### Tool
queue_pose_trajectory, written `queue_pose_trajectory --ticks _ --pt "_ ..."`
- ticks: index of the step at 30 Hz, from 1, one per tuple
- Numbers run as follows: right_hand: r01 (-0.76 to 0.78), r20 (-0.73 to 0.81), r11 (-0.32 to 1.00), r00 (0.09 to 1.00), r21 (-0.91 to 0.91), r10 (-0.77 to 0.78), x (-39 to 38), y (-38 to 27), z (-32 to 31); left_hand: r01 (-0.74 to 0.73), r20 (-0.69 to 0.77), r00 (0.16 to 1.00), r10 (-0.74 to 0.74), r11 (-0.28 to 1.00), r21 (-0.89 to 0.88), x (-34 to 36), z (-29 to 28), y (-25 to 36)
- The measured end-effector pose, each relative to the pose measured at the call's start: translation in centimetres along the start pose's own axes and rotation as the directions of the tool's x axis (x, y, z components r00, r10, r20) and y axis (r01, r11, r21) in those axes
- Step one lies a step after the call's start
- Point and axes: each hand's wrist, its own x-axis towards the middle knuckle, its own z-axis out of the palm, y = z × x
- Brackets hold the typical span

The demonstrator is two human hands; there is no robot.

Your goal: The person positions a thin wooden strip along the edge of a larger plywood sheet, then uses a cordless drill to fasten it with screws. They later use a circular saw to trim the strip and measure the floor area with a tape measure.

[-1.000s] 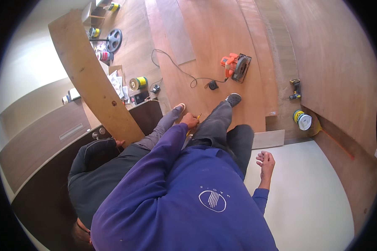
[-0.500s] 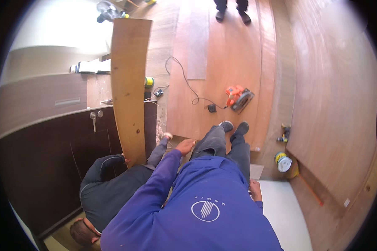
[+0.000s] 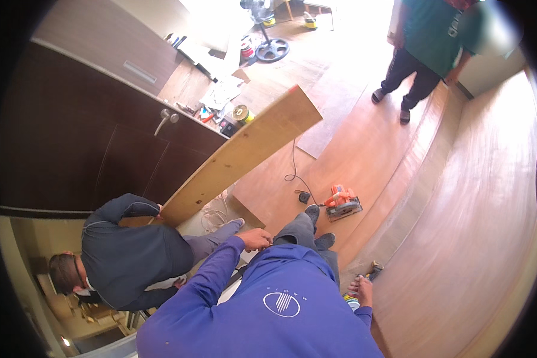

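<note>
The right hand (image 3: 362,289) partly hides a tin (image 3: 351,302). I can't tell if the left hand (image 3: 256,240) holds anything. The top of the standing fan (image 3: 272,51) is cut off.

Left hand (image 3: 256,240) near thigh (image 3: 299,231); co-worker (image 3: 142,253) holds long wooden board (image 3: 247,149).

Reddish wooden sheets (image 3: 364,156) covered much of the floor (image 3: 388,232). On them sat an orange saw (image 3: 341,200), with a black tape measure (image 3: 304,197) at its nine o'clock, a dark cord (image 3: 295,160) toward ten and a greyish board (image 3: 335,116) at twelve. A drill (image 3: 374,271) lay on the floor at five.
</note>
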Motion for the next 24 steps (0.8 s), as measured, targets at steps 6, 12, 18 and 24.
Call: queue_pose_trajectory --ticks 6,12,18,24 --pt "-0.008 0.000 0.993 1.000 -0.120 0.008 -0.7 -6.7 3.2 -0.318 -0.043 0.948 0.316 0.946 -0.069 1.8 -3.4 -0.9" --pt "0.016 -0.055 0.957 0.998 -0.291 -0.034 0.3 -12.8 6.2 -0.616 0.003 0.785 0.620 0.779 0.117 9.3 -3.7 -0.5" --pt "0.116 -0.089 0.909 0.982 -0.401 -0.165 2.4 -17.3 9.3 -0.346 -0.028 0.926 0.377 0.875 0.338 12.4 -5.9 0.6" --pt "0.417 0.148 0.899 0.905 -0.131 -0.398 6.8 -15.8 8.8 -0.187 -0.239 0.938 0.250 0.948 0.259 8.6 -8.0 4.0"
